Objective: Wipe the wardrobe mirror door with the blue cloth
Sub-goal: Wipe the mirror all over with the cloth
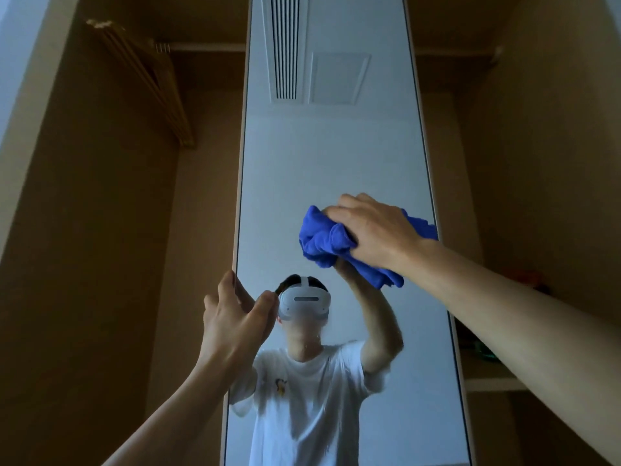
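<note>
A tall, narrow mirror door (322,156) with a pale frame stands straight ahead between two brown wardrobe bays. My right hand (373,230) grips a bunched blue cloth (322,240) and presses it against the glass near the door's right edge, at about mid height. My left hand (232,314) holds the door's left edge, thumb on the glass side and fingers curled round the frame. The glass reflects a person in a white T-shirt and a headset, plus a ceiling vent.
Several wooden hangers (148,82) hang on a rail in the left bay. A shelf (494,381) in the right bay carries small coloured items that are hard to make out. Both bays are dark and open.
</note>
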A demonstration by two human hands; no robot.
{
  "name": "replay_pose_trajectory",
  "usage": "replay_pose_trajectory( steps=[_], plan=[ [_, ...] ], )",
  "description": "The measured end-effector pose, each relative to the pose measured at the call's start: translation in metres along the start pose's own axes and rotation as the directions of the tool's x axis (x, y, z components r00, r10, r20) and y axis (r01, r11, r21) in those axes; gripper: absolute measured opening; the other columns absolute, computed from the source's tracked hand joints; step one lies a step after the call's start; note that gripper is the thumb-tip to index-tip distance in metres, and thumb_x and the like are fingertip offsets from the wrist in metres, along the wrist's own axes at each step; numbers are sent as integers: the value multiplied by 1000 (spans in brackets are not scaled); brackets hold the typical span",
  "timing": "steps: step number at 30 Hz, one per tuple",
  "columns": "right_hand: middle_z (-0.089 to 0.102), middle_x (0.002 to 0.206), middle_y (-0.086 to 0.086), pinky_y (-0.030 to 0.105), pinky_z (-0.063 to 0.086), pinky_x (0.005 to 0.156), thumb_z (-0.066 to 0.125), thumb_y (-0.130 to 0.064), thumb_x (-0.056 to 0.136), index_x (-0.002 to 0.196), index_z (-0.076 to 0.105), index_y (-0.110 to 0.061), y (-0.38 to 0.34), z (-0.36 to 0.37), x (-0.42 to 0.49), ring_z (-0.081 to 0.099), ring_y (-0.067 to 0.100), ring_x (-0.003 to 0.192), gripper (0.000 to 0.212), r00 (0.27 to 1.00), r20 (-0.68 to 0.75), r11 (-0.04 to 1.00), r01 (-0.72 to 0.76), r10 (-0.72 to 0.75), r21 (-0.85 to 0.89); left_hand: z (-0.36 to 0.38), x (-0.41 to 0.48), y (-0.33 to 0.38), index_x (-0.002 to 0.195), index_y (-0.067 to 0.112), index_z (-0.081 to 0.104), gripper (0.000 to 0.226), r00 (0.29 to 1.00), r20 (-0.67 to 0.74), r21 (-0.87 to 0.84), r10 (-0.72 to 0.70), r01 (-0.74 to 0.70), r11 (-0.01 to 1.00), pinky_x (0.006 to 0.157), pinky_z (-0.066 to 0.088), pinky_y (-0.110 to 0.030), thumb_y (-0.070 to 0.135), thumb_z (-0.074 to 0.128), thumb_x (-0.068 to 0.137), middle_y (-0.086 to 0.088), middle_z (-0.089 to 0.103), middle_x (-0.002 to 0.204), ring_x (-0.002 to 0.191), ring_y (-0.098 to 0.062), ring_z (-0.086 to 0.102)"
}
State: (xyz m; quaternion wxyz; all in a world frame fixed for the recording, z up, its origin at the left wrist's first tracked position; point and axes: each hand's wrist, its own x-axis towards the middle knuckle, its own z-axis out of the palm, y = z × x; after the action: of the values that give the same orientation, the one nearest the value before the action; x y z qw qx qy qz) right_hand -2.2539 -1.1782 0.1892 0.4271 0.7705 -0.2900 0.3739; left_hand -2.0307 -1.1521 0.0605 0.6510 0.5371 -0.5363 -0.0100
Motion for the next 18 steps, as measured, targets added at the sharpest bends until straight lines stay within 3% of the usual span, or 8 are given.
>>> replay_pose_trajectory(
  steps=[4, 7, 10, 13, 18],
  plan=[
    [47, 100, -8, 39, 47, 67, 64, -19, 83, 104, 54, -26, -12, 11, -42, 49, 19, 99, 24, 996, 59, 997, 66, -68, 35, 3, -6, 4, 159, 31, 17, 109, 1000, -12, -10, -16, 16, 1000, 106, 44, -60, 69, 48, 61, -7, 34, 142, 138, -34, 38],
    [50, 106, -8, 35, 42, 70, 62, -12, 83, 112, 54, -24, -22, 23, -75, 49, 18, 99, 32, 987, 116, 993, 103, -108, 53, 5, -10, 5, 160, 31, 14, 106, 1000, -18, 5, -15, 15, 1000, 107, 43, -60, 66, 49, 66, -9, 31, 149, 139, -35, 36],
    [50, 114, -8, 38, 48, 75, 60, -9, 85, 123, 52, -25, -25, 29, -89, 49, 18, 101, 41, 983, 143, 993, 109, -114, 42, 5, -11, 7, 161, 30, 12, 107, 1000, -15, 20, -25, 25, 999, 108, 42, -60, 65, 49, 67, -11, 28, 152, 142, -36, 32],
    [48, 110, -8, 38, 48, 69, 61, -12, 86, 119, 52, -26, -18, 21, -80, 48, 18, 100, 37, 987, 141, 997, 78, -81, 26, 4, -10, 9, 160, 28, 14, 106, 999, -3, 34, -37, 37, 999, 107, 43, -59, 65, 49, 67, -12, 29, 150, 140, -38, 34],
    [47, 109, -6, 41, 49, 65, 53, -19, 93, 119, 52, -28, 26, -8, -44, 48, 21, 102, 28, 999, 16, 997, -49, 50, -53, 3, -6, 9, 159, 27, 15, 103, 999, 2, 72, -34, 34, 997, 105, 45, -59, 68, 49, 70, -12, 31, 145, 136, -39, 38]
  ],
)
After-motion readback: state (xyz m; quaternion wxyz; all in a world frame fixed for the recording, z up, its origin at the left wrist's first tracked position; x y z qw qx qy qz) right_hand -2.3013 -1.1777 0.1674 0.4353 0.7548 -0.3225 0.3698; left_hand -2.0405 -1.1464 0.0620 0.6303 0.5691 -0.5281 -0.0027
